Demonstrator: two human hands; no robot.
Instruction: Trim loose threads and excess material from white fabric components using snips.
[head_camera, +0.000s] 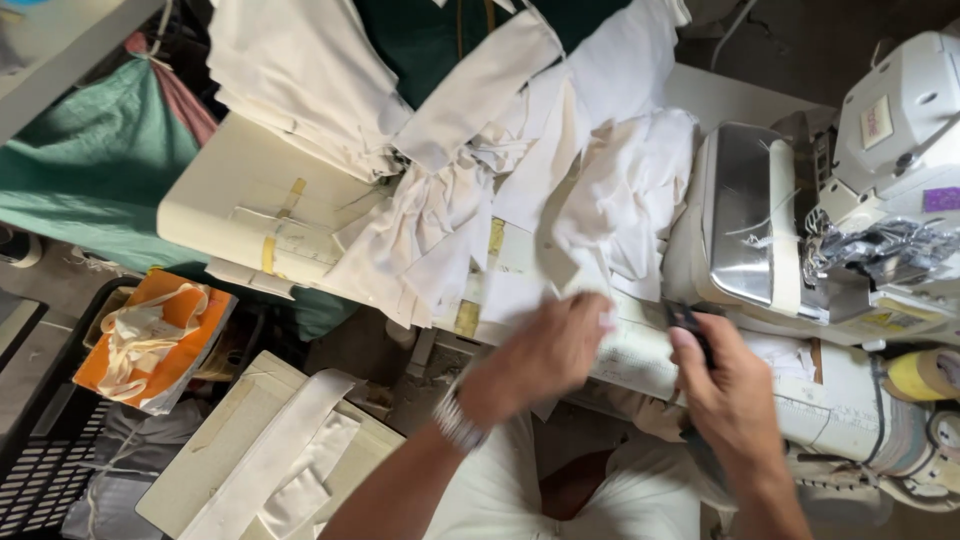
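My left hand, with a metal watch at the wrist, is blurred from motion and rests on a piece of white cloth at the near edge of the sewing table. Whether its fingers pinch the cloth is unclear. My right hand is closed around a small dark tool, likely thread snips, whose tip points up toward the cloth. A heap of white fabric pieces lies just beyond both hands. The overlock sewing machine stands to the right of my right hand.
More white fabric strips hang at the back. A low board with folded white strips sits at lower left. An orange box with cloth scraps rests on a black crate. Green cloth lies left.
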